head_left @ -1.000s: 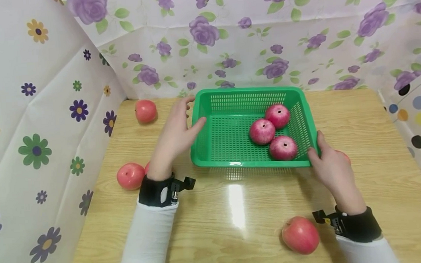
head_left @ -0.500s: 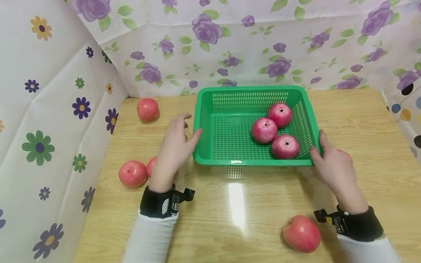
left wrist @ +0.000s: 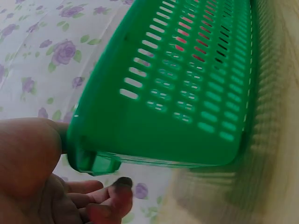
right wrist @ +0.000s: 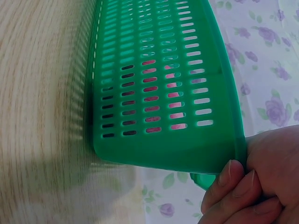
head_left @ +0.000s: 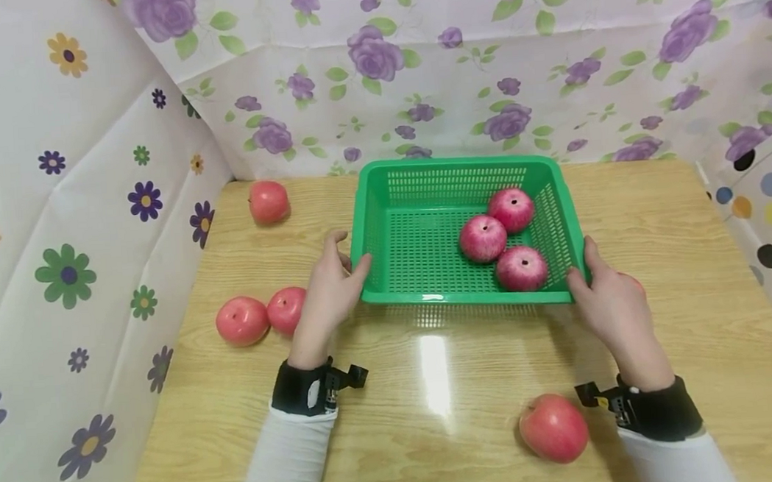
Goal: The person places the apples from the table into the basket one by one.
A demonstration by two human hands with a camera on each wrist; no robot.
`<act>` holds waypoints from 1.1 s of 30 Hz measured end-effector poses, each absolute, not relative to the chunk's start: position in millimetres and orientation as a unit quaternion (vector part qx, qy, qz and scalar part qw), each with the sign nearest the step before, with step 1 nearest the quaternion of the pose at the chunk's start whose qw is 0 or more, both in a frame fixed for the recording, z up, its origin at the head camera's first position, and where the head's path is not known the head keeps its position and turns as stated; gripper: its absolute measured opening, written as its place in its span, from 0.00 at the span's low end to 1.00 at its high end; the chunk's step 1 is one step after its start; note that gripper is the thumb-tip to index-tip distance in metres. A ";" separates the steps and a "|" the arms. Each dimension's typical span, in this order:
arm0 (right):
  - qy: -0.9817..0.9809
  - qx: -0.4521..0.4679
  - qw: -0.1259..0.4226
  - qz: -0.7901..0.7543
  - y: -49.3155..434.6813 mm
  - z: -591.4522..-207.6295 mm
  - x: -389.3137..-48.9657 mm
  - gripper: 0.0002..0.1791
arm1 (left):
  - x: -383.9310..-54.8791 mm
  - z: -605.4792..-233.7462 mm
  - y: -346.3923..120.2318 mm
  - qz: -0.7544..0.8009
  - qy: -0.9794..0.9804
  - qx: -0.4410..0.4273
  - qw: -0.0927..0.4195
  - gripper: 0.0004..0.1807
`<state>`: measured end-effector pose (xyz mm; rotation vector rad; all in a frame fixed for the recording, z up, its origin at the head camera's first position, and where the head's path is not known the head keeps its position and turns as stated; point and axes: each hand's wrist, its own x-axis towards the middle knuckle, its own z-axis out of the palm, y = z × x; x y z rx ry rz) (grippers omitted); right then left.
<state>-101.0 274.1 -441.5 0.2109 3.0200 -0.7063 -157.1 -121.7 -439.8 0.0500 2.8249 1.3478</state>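
Note:
A green perforated plastic basket [head_left: 469, 299] stands on the wooden table, with three dark pink apples [head_left: 483, 239] grouped in its right half. My right hand [head_left: 614, 312] grips the basket's right end near the front corner; in the right wrist view its fingers [right wrist: 231, 186] curl at the rim. At the left end is my left hand [head_left: 331, 292], thumb over the rim. The left wrist view shows its fingers [left wrist: 105, 200] loosely bent below the rim, with a gap between them and the basket wall [left wrist: 140, 140].
Two red apples [head_left: 242, 320] sit side by side left of my left hand, and another red apple [head_left: 268, 202] is at the back left. One large apple [head_left: 554, 428] lies in front, near my right wrist. Behind my right hand an apple [head_left: 635, 282] is mostly hidden. Flowered cloth [head_left: 377, 94] backs the table.
My left hand has drawn back from the basket's left end, then moved nearer the front and up to the rim again. The right hand and basket have hardly moved.

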 end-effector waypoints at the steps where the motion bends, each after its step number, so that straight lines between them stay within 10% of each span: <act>1: 0.971 0.068 0.016 -0.227 274.2 -441.6 -101.0 0.38 | -157.0 -441.8 -121.1 0.438 0.899 0.010 0.005 0.34; 33: 0.970 0.075 0.017 -0.229 274.1 -441.2 -102.1 0.38 | -159.1 -455.8 -114.7 0.540 0.842 -0.001 0.009 0.34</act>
